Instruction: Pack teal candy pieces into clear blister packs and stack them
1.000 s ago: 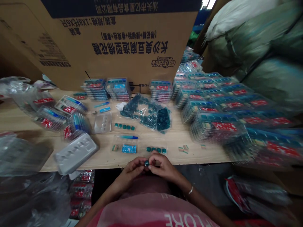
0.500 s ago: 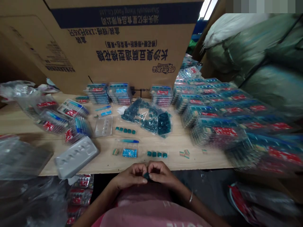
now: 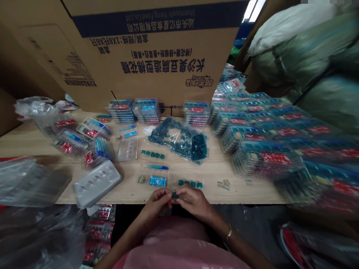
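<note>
Teal piece [image 3: 175, 195] | pinched between fingers | left hand [image 3: 156, 201] + right hand [image 3: 195, 201]

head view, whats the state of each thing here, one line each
left hand, pinching the teal piece
right hand, pinching the same teal piece
teal piece, held between both hands at the table edge
plastic bag, full of teal pieces, lying flat
white tray, cavities up, empty
clear tray, lying flat, looks empty
blister packs, filled, stacked
cardboard box, print upside down
</note>
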Demonstrator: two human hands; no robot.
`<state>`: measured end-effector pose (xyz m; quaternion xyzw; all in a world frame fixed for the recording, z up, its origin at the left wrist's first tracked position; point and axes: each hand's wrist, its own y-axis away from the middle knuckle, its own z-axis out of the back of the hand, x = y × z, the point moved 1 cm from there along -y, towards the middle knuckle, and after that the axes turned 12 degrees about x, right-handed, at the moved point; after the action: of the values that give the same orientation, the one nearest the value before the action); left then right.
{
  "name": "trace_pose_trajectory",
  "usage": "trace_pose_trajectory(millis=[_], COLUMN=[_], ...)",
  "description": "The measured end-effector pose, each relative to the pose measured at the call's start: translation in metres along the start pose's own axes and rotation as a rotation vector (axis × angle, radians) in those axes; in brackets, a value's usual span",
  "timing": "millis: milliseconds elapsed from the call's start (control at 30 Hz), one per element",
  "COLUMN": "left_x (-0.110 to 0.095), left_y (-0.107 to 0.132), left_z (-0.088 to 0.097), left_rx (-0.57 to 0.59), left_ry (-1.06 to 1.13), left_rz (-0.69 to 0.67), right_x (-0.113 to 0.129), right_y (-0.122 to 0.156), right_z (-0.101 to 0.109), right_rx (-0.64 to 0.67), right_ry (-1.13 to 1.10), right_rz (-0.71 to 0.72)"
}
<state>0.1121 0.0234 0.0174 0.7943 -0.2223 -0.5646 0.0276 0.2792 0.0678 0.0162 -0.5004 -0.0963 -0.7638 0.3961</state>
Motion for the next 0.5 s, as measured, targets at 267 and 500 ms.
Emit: trace_pose_trajectory(millis=[267, 500], left_x=[0.004, 0.006], left_y=[-0.008, -0.007], left_z=[0.012, 0.003], left_rx=[-0.041, -0.053], left_ry=[-0.905, -1.242], left_rz=[-0.21, -0.235], right_x=[-0.034, -0.022], right_y=[-0.031, -0.023], right_z=[0.007, 0.007], right_rx=[0.15, 0.183], right_ry=[0.399, 0.482], right_rz=[-0.07, 0.033])
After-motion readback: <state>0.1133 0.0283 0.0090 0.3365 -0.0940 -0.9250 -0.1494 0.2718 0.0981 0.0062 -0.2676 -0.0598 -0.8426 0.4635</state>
